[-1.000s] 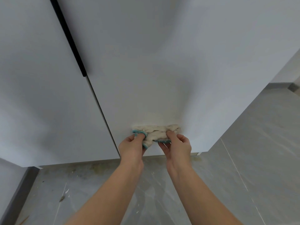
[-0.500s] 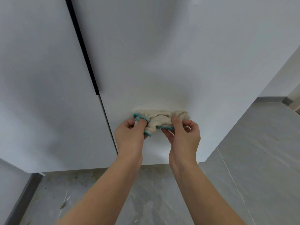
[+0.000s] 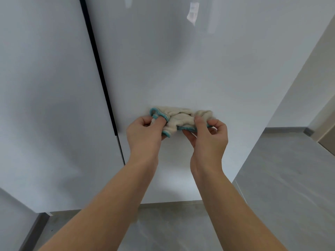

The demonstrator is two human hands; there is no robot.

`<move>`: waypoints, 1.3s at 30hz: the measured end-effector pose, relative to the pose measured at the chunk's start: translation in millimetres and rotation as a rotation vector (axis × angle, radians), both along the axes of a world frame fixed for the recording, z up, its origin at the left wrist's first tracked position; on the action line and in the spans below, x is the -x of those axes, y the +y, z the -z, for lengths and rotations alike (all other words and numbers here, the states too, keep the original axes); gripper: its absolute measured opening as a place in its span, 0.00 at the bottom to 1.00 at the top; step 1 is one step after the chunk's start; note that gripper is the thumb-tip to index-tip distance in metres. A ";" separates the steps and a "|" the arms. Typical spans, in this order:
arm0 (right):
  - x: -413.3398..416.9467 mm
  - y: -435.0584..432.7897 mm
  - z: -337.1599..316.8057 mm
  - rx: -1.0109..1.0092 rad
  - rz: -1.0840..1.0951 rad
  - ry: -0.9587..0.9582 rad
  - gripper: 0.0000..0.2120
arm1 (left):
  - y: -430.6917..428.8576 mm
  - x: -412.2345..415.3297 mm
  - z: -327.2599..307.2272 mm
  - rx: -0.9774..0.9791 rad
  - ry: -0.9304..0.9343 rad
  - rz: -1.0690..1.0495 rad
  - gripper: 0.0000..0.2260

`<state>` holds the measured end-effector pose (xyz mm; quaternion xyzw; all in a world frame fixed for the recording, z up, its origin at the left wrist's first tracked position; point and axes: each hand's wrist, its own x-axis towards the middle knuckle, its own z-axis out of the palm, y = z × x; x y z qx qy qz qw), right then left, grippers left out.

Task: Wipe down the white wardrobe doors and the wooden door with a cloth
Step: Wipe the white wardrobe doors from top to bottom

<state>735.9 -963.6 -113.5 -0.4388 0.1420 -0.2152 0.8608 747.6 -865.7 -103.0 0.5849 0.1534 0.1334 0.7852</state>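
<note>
Both hands, left hand [image 3: 145,131] and right hand [image 3: 208,136], pinch a bunched cream cloth [image 3: 179,118] with teal trim against the glossy white wardrobe door [image 3: 163,69]; grey tiled floor [image 3: 281,178] lies below the fingers. No writing visible.

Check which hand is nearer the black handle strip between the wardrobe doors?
Left. The left hand grips the cloth just right of the black handle strip, near its lower end. The right hand grips the cloth's other end, farther right.
</note>
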 end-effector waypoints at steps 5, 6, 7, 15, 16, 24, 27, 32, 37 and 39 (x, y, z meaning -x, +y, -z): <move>-2.9 -4.6 -33.4 0.018 0.015 -0.068 0.09 | -5.0 -3.3 -35.0 -0.004 -0.065 0.001 0.03; -3.5 -5.5 -40.5 0.019 0.017 -0.080 0.09 | -6.1 -4.0 -42.2 0.001 -0.081 0.000 0.02; -3.7 -5.9 -44.2 0.023 0.022 -0.089 0.09 | -6.9 -4.6 -46.0 0.002 -0.094 -0.001 0.02; -7.7 -15.6 -97.0 0.038 0.034 -0.172 0.10 | -14.5 -12.1 -95.5 -0.041 -0.175 -0.019 0.04; -8.3 -17.7 -105.4 0.042 0.035 -0.183 0.09 | -16.3 -13.1 -103.6 -0.046 -0.191 -0.022 0.04; -11.3 -42.7 -180.3 0.171 0.051 -0.301 0.10 | -34.4 -23.6 -176.1 -0.149 -0.369 -0.059 0.07; -12.3 -53.1 -201.4 0.368 0.069 -0.350 0.12 | -39.4 -20.6 -200.5 -0.307 -0.486 -0.137 0.12; -14.5 -72.1 -205.0 1.049 0.195 -0.422 0.14 | -36.6 -15.0 -204.6 -1.001 -0.734 -0.275 0.07; -16.0 -89.2 -202.3 1.459 0.280 -0.414 0.17 | -27.4 -19.4 -176.7 -1.441 -0.885 -0.351 0.17; -15.5 -91.7 -203.4 1.520 0.282 -0.402 0.16 | -24.6 -22.0 -172.8 -1.503 -0.890 -0.353 0.22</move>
